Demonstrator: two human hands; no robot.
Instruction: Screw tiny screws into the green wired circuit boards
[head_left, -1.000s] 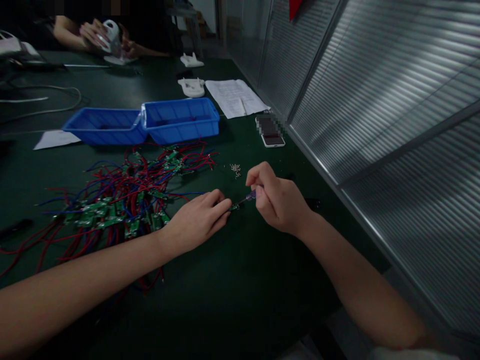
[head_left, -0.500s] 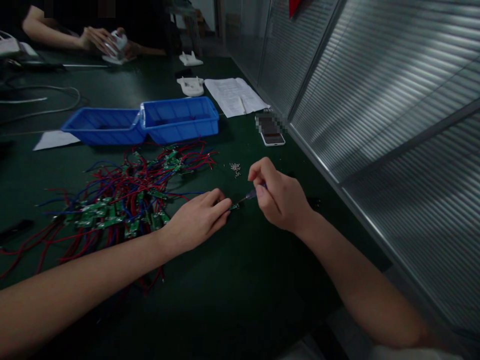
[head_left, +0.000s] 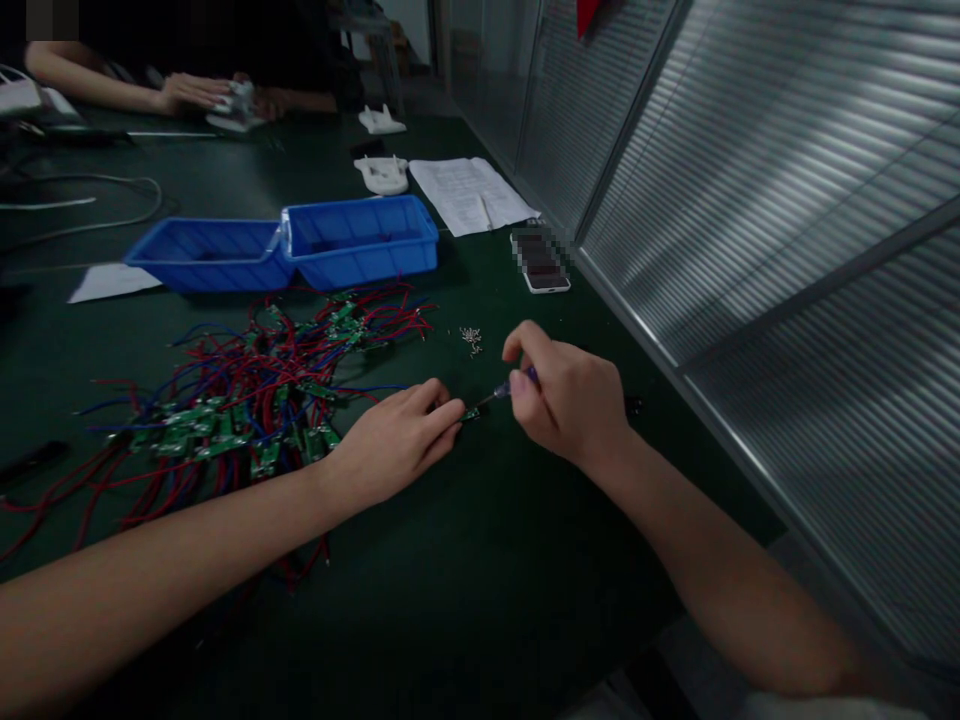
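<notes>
My left hand (head_left: 409, 432) pinches a small green circuit board (head_left: 472, 414) against the table; the fingers hide most of it. A screwdriver (head_left: 501, 390) with a clear purplish handle is gripped in my right hand (head_left: 566, 395), its thin shaft slanting down to the board beside my left fingertips. Whether the tip sits in a screw is too small to tell. Just beyond the board lies a little pile of tiny screws (head_left: 471, 338). Left of my left hand spreads a tangled heap of green circuit boards with red and blue wires (head_left: 247, 400).
Two blue bins (head_left: 360, 240) stand behind the wire heap. Beyond are printed papers (head_left: 469, 190), a phone (head_left: 544, 265) and white plastic parts (head_left: 382, 173). A glass partition with blinds (head_left: 787, 200) borders the table's right side. Across the table, a co-worker's hands (head_left: 199, 93) hold a white part.
My right hand has shifted slightly right and down, with the screwdriver still on the board. My left hand stays in place. The co-worker's hands have lowered and shifted a little.
</notes>
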